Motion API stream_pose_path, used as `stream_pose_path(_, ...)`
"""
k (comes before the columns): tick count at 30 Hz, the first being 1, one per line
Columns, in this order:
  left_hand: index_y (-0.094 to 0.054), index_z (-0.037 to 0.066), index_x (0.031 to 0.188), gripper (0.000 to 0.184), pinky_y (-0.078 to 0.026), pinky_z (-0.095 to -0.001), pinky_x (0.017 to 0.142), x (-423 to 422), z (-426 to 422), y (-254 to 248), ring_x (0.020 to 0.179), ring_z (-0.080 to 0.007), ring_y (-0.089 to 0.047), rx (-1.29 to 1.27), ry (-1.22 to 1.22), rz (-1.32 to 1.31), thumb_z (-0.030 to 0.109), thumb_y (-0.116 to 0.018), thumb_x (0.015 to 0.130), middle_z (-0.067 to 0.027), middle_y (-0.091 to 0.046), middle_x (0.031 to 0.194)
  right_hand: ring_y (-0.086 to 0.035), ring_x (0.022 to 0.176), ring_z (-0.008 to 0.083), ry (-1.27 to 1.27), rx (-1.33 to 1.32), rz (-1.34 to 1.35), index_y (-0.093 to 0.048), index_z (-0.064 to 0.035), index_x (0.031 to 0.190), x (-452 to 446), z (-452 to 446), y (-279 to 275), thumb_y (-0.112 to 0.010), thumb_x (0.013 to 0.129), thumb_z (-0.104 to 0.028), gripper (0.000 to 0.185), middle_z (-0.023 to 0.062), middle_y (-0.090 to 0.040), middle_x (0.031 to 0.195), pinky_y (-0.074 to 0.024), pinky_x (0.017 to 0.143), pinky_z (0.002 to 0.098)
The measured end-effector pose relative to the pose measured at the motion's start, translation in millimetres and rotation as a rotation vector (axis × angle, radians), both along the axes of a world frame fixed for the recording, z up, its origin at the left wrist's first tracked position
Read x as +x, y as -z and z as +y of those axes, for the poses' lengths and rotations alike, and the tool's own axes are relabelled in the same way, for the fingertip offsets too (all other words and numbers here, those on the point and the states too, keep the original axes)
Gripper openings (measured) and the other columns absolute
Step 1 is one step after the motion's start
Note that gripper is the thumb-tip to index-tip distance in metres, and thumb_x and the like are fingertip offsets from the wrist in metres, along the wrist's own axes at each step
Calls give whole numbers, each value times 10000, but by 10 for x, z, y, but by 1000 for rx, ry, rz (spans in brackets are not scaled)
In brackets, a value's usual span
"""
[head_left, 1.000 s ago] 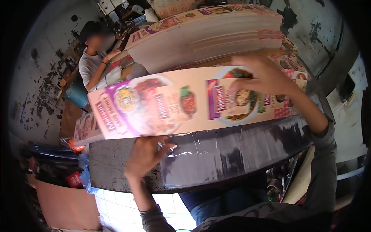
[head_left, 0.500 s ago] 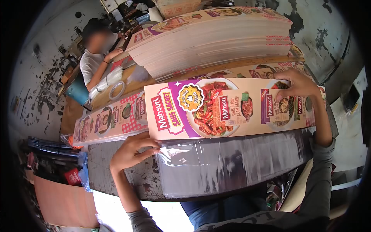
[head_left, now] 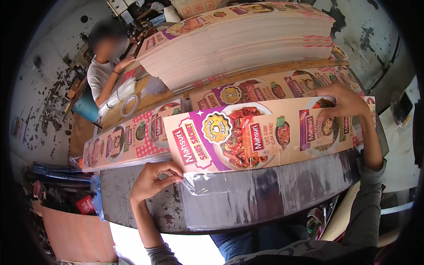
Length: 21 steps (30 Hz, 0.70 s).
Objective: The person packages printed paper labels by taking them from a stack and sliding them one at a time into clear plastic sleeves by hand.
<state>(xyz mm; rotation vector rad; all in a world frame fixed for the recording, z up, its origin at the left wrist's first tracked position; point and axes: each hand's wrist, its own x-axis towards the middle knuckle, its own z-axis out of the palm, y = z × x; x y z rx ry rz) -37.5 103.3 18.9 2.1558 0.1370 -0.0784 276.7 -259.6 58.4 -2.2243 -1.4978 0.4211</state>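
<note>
A long printed card (head_left: 274,135) with "Mahsuri Saus Sachet" artwork lies tilted in front of me. My right hand (head_left: 340,102) grips its upper edge near the right end, thumb on the printed face. Below it rests a stack of clear plastic sleeves (head_left: 265,198), shiny and wrinkled at the top. With thumb and fingers pinched together, my left hand (head_left: 155,177) holds the sleeve's upper left corner beside the card's lower left corner. The card's lower edge overlaps the sleeve's opening; some film seems to lie over it.
A tall stack of printed cards (head_left: 247,48) stands at the back. More wrapped cards (head_left: 128,138) lie at left, and others (head_left: 265,88) behind my card. A tape roll (head_left: 129,106) sits near a co-worker (head_left: 104,73) at far left. The dark scratched tabletop (head_left: 128,190) shows at left.
The card has come down toward me, its lower left end now covering more of the sleeve's top. My left hand has moved slightly lower with the film, and my right hand still holds the card.
</note>
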Motion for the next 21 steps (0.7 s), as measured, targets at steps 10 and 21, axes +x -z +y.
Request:
stream_pose_path(10,-483,18,935,230,-461,-282,583,-13,-41,-43,617,-138,-587,88,28,-29,-38,-639,776,-68,-578,713,-405,546,158,59,94,-3,-561,-11,782,-79,-63,-65,-805,611,-294,411,65,-458,602,-332,515,304)
stream_pose_path(21,-424,28,925,248,-487,-250,571,-11,-92,-64,663,-129,-602,-265,-154,45,-47,-624,800,-65,-577,738,-459,557,128,17,77,-62,-609,-17,823,-92,-85,-133,-801,617,-299,399,73,-519,619,-357,527,293)
